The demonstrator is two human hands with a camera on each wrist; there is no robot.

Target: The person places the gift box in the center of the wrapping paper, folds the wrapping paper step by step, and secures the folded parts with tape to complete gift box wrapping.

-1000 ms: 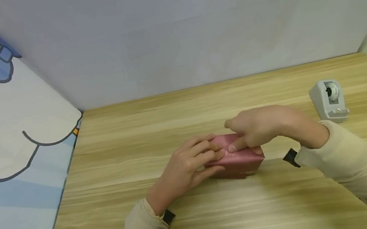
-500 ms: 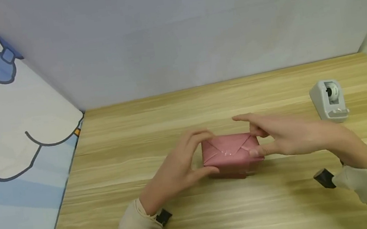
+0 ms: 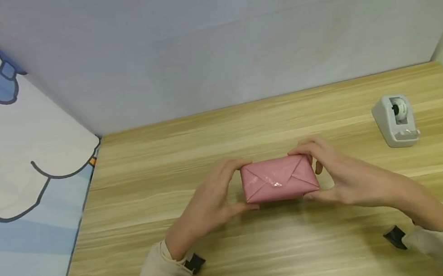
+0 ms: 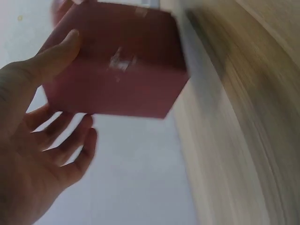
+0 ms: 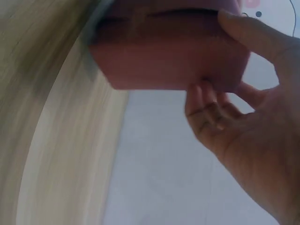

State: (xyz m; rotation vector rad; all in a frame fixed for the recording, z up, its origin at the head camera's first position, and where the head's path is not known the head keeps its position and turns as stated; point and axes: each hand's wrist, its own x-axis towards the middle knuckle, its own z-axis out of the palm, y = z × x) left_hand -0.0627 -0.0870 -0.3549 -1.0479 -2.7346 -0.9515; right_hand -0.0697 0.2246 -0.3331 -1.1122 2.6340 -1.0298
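A small box wrapped in pink paper (image 3: pixel 279 179) is between my two hands, its folded end flaps and a shiny bit of clear tape facing up. My left hand (image 3: pixel 208 201) grips its left end, thumb along the near side and fingers at the far side. At the opposite end my right hand (image 3: pixel 345 178) holds it the same way. In the left wrist view another shiny patch of tape shows on the box's side (image 4: pixel 117 70). The right wrist view shows a dark seam along the paper near the thumb (image 5: pixel 229 21).
A light grey tape dispenser (image 3: pixel 397 120) with a roll in it stands at the back right of the wood-grain table (image 3: pixel 167 162). A grey-white wall (image 3: pixel 215 43) rises behind, and a cartoon-printed panel (image 3: pixel 21 147) borders the left side.
My right hand has left the top of the box and moved to its right end. My left fingers have shifted off the top to the left end. The box has tipped so its front shows less.
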